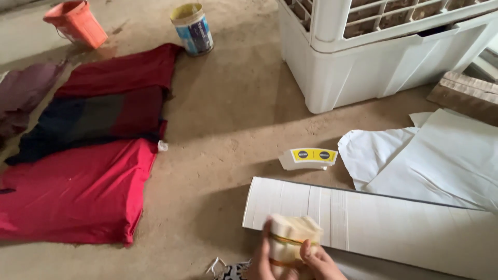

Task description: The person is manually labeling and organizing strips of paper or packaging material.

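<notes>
Both my hands, left (261, 259) and right (317, 262), grip a banded paper bundle (291, 239) just before the long white card row (373, 220).

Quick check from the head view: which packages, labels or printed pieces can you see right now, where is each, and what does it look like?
Tub: top centre on the floor, round, blue and white label, yellowish lid.
Printed blanks: centre right on the floor, curved white stack, yellow band with two dark round marks.
Banded stack: bottom centre, held by left hand and right hand, cream with an orange band.
White stack: long row of plain white sheets, lower right.
No screens or signs.
</notes>
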